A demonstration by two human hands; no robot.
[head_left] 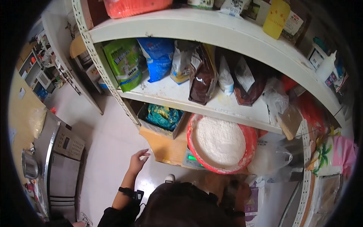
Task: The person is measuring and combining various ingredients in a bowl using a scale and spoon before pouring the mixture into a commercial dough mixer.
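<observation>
A red basin (252, 133) filled with white flour rests on a scale (191, 159) with a green display, on a low cardboard box (162, 145) under the shelves. My left hand (138, 159) hovers over the floor left of the box, fingers spread, holding nothing; a black band is on its wrist. My right hand (239, 190) is blurred just below the basin's near rim, beside a white and purple bag (254, 198). Whether it grips anything is unclear.
White metal shelves (223, 108) carry a green bag (124, 62), a blue bag (158, 56), brown bags (202, 77) and clear plastic bags (276, 99). A box with a blue-green bag (163, 117) stands below. A steel appliance (62, 166) stands at the left on the pale floor.
</observation>
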